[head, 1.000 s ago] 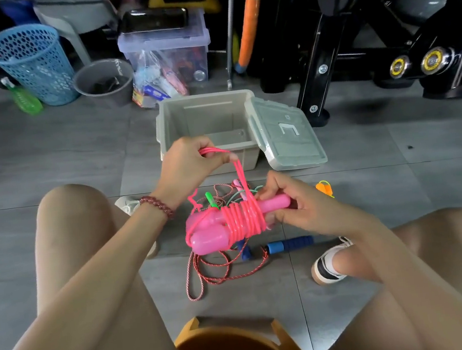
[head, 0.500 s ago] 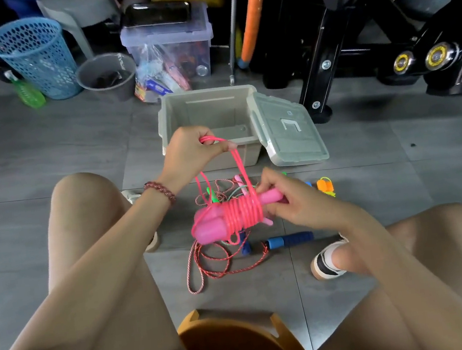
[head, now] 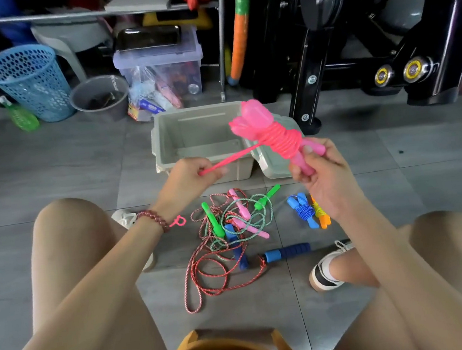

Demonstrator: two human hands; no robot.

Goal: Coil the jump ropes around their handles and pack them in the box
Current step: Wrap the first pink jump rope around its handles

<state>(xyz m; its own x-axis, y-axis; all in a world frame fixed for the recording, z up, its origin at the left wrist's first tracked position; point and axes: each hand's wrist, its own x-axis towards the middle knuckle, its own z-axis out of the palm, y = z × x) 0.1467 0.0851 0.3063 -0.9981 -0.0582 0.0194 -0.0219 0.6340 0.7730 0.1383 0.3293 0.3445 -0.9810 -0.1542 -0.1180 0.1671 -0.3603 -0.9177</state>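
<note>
Holding the pink jump rope (head: 282, 139) up in the air, just above the open box (head: 168, 141) and its lid (head: 272, 165); curling the right grip (head: 324, 183) firmly round the thin lower ends of the paired pink handles (head: 252, 121), pointing the fat ends up and away; pinching the loose tail (head: 232, 159) of the same rope in the left grip (head: 188, 180), between thumb and curled fingers, and stretching it taut out to the left of the coil; seemingly cinching the last turn, though not being able to tell from this angle whether tucking the tail under a wrap or merely tensioning it. Courting, by judgement, several slips from here: easing the tail slack before locking it, and so springing the smooth plastic turns loose; hauling too hard sideways, and so dragging the wraps down toward the narrow ends and off past the right grip; letting the two handles splay under the pull, and so loosening the whole bundle; dropping it into the box unsecured, and so having it uncoil inside. Leaving plenty waiting on the floor (head: 49, 174): the tangle of red, green and pink ropes (head: 230, 228) lying between the knees, threatening to snag on one another when being lifted out singly; the blue bundle (head: 303, 212) and orange bundle (head: 321, 214), lying already coiled just beside each other, to the right of the tangle; the blue foam handle (head: 287, 252) lying just beside the tangle.
</note>
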